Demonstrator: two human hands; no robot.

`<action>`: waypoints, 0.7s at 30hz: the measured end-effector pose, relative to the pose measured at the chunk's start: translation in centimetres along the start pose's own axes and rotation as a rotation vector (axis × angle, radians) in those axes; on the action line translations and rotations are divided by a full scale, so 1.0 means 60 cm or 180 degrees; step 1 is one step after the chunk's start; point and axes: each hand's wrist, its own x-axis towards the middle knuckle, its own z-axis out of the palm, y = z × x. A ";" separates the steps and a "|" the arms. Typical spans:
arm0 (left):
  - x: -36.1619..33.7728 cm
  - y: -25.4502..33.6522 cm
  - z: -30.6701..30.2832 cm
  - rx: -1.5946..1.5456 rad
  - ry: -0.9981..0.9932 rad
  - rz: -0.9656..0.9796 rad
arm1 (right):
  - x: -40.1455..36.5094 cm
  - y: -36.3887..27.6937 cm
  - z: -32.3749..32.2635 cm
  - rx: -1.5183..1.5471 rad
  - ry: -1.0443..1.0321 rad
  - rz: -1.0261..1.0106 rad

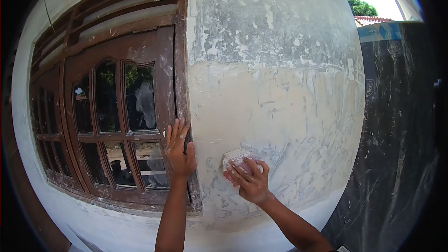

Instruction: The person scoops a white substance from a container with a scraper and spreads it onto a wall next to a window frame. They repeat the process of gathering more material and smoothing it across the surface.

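My right hand [253,180] presses a flat, dusty pinkish-red piece that looks like sandpaper [231,158] against the wall [275,107]. Its fingers lie over the piece, and white powder coats them. Around it the wall is patchy, with beige filler below and scraped grey and white paint above. My left hand [179,151] rests with fingers stretched upward on the right edge of the brown wooden window frame [183,84]. Nothing shows in that hand, and its fingertips are whitened too.
Left of the hands is a brown window with several glass panes [140,98] and slats [126,9] above. A dark, stained sheet [382,135] hangs at the right. Beyond it are a tree [361,8] and a tiled roof [373,20].
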 end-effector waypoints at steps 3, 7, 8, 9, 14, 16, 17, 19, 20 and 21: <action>0.004 -0.003 0.000 0.0035 -0.0001 0.0003 | 0.070 0.004 -0.013 -0.0055 0.0246 0.0077; 0.003 -0.001 0.001 0.0036 -0.0017 -0.0036 | 0.192 0.035 0.002 -0.0124 0.0485 0.0016; 0.003 -0.001 0.000 0.0038 -0.0020 -0.0038 | 0.191 0.034 0.009 -0.0121 0.0484 0.0018; 0.003 -0.002 0.001 0.0042 -0.0011 -0.0039 | 0.186 0.037 0.021 -0.0112 0.0391 0.0052; 0.004 -0.001 -0.001 0.0037 0.0002 -0.0021 | 0.039 -0.001 0.022 -0.0069 -0.0095 0.0049; 0.003 0.001 -0.002 0.0045 -0.0029 -0.0026 | -0.027 -0.014 0.005 -0.0067 -0.0186 0.0051; 0.001 0.000 0.000 0.0034 -0.0028 -0.0012 | -0.041 -0.018 -0.009 0.0030 -0.0199 0.0033; 0.001 -0.005 0.002 0.0052 -0.0012 0.0001 | -0.036 -0.002 -0.022 0.0086 -0.0057 0.0011; 0.003 -0.004 0.002 0.0049 -0.0003 -0.0001 | 0.003 0.015 -0.030 0.0043 0.0254 0.0034; 0.003 -0.002 0.001 0.0032 0.0001 0.0002 | 0.058 0.034 -0.047 -0.0181 0.0374 -0.0020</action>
